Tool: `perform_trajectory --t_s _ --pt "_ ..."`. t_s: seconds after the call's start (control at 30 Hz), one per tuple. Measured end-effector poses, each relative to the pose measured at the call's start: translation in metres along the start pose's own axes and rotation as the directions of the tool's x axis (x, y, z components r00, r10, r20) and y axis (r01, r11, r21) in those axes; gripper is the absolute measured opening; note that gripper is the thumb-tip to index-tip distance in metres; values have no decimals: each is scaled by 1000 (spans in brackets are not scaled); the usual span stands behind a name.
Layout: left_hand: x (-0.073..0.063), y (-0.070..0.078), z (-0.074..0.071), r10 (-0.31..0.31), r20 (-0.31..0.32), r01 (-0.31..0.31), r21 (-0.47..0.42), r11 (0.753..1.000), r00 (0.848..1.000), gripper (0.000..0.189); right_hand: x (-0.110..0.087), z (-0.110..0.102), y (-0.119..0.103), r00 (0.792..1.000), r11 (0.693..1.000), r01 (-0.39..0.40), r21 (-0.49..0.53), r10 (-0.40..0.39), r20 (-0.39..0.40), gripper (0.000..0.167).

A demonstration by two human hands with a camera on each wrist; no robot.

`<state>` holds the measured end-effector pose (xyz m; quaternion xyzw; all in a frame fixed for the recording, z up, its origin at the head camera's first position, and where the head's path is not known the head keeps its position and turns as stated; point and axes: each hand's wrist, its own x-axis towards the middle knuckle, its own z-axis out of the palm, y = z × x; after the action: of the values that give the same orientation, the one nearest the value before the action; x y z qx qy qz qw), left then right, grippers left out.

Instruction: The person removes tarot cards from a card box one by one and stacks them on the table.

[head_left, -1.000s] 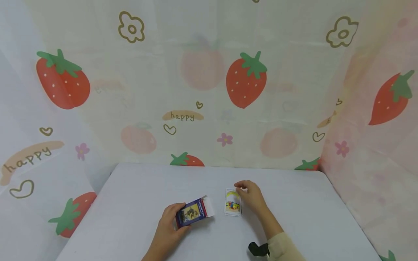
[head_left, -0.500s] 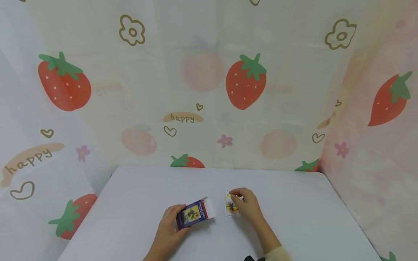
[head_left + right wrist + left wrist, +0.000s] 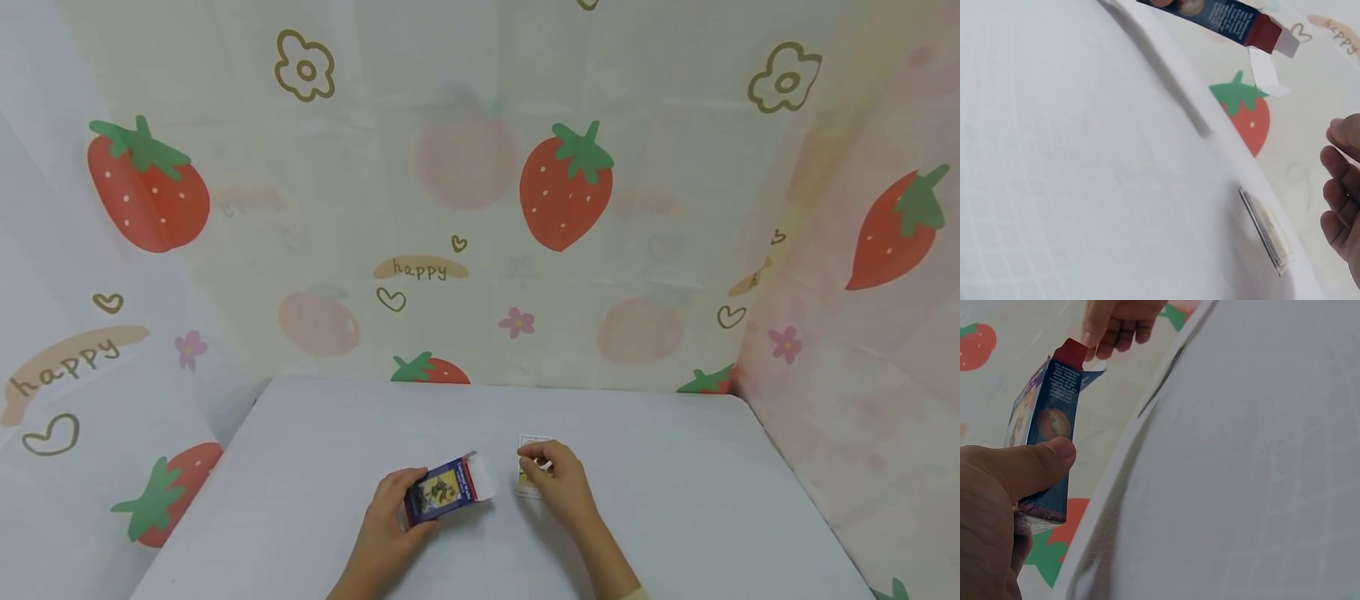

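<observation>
Gripping the small dark-blue cardboard card box (image 3: 442, 490), flap open, left hand (image 3: 386, 518) clamps it; right hand (image 3: 561, 486), fingers loosely curled, hovers over the thin stack of picture cards (image 3: 527, 482) on the white counter (image 3: 675, 500): light, slippery, best pinched at its edges.

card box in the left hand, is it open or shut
Open: the card box has its end flap swung out in the head view, and its white tab hangs loose in the right wrist view.

Card box (image 3: 442, 490) left of card stack (image 3: 527, 485) on table (image 3: 675, 500); curtain (image 3: 480, 208) behind.

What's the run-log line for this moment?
left hand: grips card box, flap open | right hand: over card stack, contact unclear | surface: white table
</observation>
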<state>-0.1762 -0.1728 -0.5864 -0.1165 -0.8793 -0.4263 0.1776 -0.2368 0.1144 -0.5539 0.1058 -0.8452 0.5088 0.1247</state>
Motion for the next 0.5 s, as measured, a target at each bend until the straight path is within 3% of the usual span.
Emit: perform_trajectory --t_s 0.5 --pt "0 1 1 -1 13 1 -9 1000 1000 82 -16 3 -12 998 995 -54 87 51 41 9"
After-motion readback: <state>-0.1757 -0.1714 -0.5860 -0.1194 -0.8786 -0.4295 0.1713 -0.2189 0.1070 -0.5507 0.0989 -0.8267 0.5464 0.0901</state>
